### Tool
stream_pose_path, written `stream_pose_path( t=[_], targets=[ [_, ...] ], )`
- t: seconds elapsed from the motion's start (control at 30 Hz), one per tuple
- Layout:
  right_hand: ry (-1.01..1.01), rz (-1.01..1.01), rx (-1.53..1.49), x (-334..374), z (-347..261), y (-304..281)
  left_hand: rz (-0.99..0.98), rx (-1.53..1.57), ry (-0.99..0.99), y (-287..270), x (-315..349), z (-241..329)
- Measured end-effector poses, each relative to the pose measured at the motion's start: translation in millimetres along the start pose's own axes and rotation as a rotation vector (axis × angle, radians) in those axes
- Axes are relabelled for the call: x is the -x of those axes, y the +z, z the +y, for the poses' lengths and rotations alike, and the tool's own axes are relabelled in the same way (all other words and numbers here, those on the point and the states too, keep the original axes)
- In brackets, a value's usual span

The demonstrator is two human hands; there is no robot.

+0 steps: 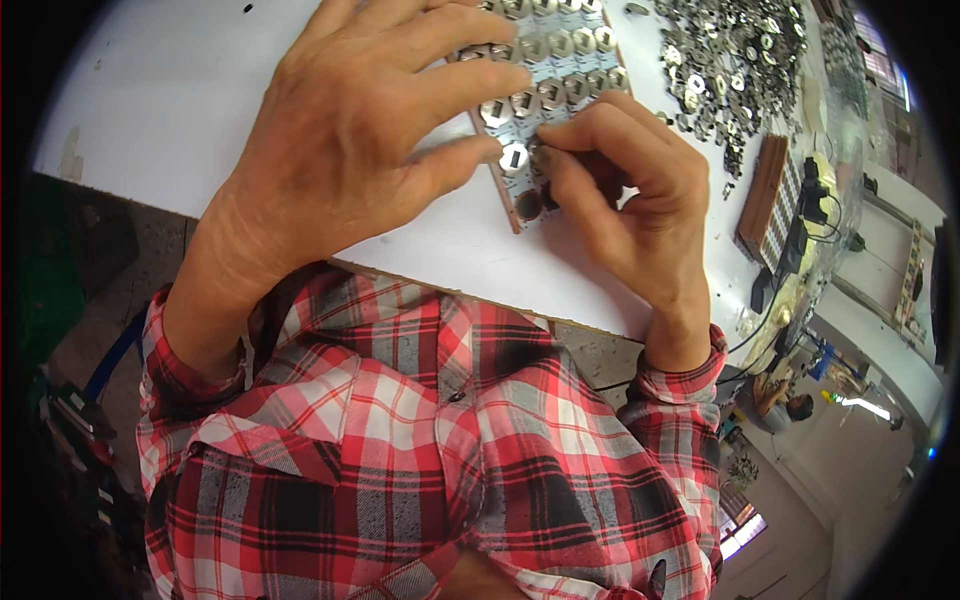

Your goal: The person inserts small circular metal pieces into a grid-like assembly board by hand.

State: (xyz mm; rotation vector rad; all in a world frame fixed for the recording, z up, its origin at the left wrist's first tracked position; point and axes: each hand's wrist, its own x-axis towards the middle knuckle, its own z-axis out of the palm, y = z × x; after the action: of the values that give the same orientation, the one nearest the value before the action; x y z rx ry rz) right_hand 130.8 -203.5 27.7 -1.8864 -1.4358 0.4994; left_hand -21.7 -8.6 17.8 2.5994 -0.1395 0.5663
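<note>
A panel of small circuit boards (pixel 552 68) lies on the white table, with rows of shiny metal clips (pixel 551 95) on it. My left hand (pixel 345 130) is spread over the panel's left side, its fingertips on the clips. Its thumb tip touches the left edge of one clip (pixel 513 158) in the nearest filled row. My right hand (pixel 645 185) pinches with thumb and index finger at the spot just right of that clip. What the pinch holds is mostly hidden by the fingertips. A dark round spot (pixel 528 206) shows at the panel's near end, below the pinch.
A large heap of loose metal clips (pixel 735 60) spreads over the table's far right. Right of my right hand stands a stack of brown-edged panels (pixel 765 200), beside black cables (pixel 790 245). The table's front edge (pixel 490 297) runs close to my body. Another person (pixel 785 405) is in the background at right.
</note>
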Motion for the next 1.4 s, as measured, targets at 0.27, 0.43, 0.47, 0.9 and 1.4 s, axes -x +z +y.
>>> stream_pose_path(
  t=[0.27,0.43,0.47,0.9,1.4],
  targets=[
    [0.215,0.088,-0.1,7.3,5.1,-11.0,-0.029,-0.018,0.022,-3.0,2.0,-1.6],
    [0.299,0.198,0.144,16.3,35.0,-58.8,-0.065,-0.04,0.012,-3.3,0.2,-3.2],
    [0.307,0.145,0.27,15.6,36.5,-60.6,-0.075,-0.044,0.01,-3.2,-1.1,-2.0],
    [0.38,0.301,0.121,14.9,40.4,-54.3,-0.103,-0.094,-0.003,-1.4,-0.5,-6.4],
    [0.443,0.326,-0.321,7.4,30.7,-51.9,0.304,-0.129,0.309,32.7,-4.3,-23.2]
  ],
)
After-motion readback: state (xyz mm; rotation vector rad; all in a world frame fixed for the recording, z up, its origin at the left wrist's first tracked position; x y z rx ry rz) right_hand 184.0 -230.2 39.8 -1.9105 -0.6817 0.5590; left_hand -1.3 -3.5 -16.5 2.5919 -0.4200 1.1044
